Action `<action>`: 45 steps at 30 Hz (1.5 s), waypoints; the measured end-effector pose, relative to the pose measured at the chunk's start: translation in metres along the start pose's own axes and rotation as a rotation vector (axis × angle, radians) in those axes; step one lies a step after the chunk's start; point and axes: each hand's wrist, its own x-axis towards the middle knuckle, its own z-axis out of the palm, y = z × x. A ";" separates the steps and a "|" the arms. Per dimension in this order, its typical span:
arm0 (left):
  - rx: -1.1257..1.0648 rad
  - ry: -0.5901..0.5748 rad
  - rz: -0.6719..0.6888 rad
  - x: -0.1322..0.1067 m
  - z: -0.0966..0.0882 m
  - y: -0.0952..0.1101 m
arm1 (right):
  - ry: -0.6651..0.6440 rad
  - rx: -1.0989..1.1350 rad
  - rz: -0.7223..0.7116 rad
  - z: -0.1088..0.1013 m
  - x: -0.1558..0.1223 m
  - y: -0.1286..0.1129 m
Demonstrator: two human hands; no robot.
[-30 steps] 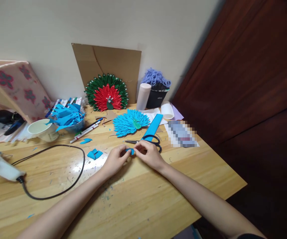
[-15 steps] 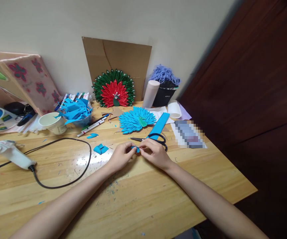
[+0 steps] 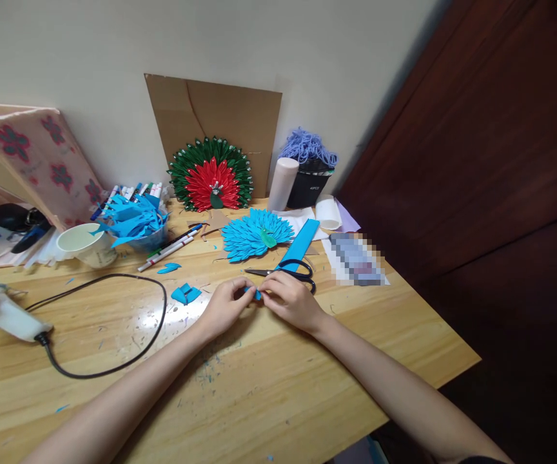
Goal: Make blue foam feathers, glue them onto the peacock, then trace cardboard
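A small blue piece of paper or cloth [image 3: 258, 295] is pinched between my two hands, low above the table. My left hand [image 3: 227, 306] grips it from the left with thumb and index finger. The fingertips of my right hand [image 3: 291, 301] close on its right side, and they partly hide it. Black-handled scissors [image 3: 295, 263] lie just beyond my right hand, across the near end of a blue strip [image 3: 302, 237]. Farther back rests a blue layered peacock [image 3: 254, 235] with a green body. Cut blue pieces [image 3: 186, 294] lie left of my left hand.
A white glue gun [image 3: 12, 312] and its black cord lie at left. Behind are a paper cup [image 3: 87, 245], a tub of blue scraps [image 3: 140, 240], markers [image 3: 172, 249], a red-and-green peacock [image 3: 211, 177] against cardboard [image 3: 230, 116], and a white bottle [image 3: 283, 183].
The view has turned slightly right, so the table things appear farther left. Both hands stay together on the small blue piece, which sits at a slightly different angle.
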 end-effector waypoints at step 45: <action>0.230 0.100 0.038 0.000 0.002 0.001 | 0.026 0.271 0.299 0.008 0.002 0.003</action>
